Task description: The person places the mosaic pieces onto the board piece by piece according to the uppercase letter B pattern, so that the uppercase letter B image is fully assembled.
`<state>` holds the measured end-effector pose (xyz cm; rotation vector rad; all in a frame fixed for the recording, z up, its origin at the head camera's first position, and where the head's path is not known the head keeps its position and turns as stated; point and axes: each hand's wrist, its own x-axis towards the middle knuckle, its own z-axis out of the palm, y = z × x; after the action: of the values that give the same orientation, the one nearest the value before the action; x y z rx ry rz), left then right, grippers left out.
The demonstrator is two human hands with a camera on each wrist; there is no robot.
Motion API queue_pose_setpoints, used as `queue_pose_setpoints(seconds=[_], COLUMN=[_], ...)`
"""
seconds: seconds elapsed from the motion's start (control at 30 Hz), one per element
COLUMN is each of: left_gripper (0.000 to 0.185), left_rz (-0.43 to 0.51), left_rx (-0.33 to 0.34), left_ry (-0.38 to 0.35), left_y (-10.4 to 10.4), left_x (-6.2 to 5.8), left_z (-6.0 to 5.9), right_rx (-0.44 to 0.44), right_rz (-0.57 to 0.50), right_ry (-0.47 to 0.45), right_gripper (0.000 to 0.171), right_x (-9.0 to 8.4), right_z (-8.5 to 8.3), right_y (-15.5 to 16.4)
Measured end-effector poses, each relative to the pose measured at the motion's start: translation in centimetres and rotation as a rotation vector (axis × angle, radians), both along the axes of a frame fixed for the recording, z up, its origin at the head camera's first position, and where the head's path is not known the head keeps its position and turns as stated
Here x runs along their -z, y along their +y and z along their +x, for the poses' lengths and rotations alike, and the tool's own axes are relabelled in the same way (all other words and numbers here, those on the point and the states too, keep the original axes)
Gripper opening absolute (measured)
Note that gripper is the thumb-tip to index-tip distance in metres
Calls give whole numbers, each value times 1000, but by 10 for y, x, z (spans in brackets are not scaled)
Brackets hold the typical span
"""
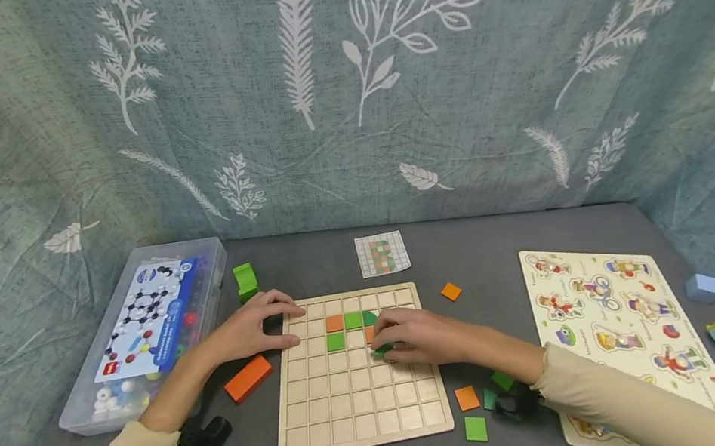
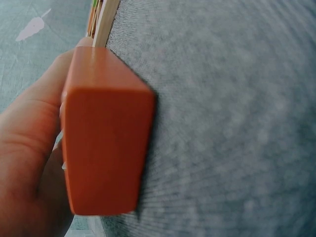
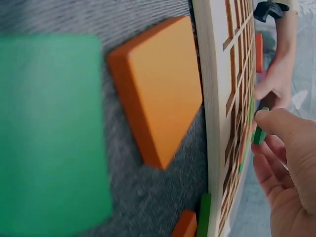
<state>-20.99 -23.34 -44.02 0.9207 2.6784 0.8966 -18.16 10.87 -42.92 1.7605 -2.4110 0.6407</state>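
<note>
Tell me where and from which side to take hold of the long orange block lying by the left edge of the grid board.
Grip the long orange rectangular block across its two long side faces, near the middle, coming from above. It lies flat on the grey table, angled, just apart from the wooden grid board. Its long sides look free. The left hand rests on the board's top left corner, closest to it.

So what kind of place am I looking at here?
Probably a home or makeshift play table: a grey tabletop backed by a leaf-print curtain, holding a wooden grid board, a peg puzzle and a clear plastic box.
</note>
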Motion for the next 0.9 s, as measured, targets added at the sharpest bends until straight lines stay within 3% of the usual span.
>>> queue_pose_setpoints(seconds=[0.57, 0.9], left_gripper=[39, 40], left_rz=[-7, 0], left_rx=[0, -1], left_ry=[2, -11], left_y=[2, 1], left_x=[-2, 0], left_z=[0, -1], right_rx=[-29, -39], right_rz=[70, 51], right_ry=[67, 100], right_gripper=[16, 11], right_x=[5, 5], right_z=[1, 0], right_y=[-9, -11])
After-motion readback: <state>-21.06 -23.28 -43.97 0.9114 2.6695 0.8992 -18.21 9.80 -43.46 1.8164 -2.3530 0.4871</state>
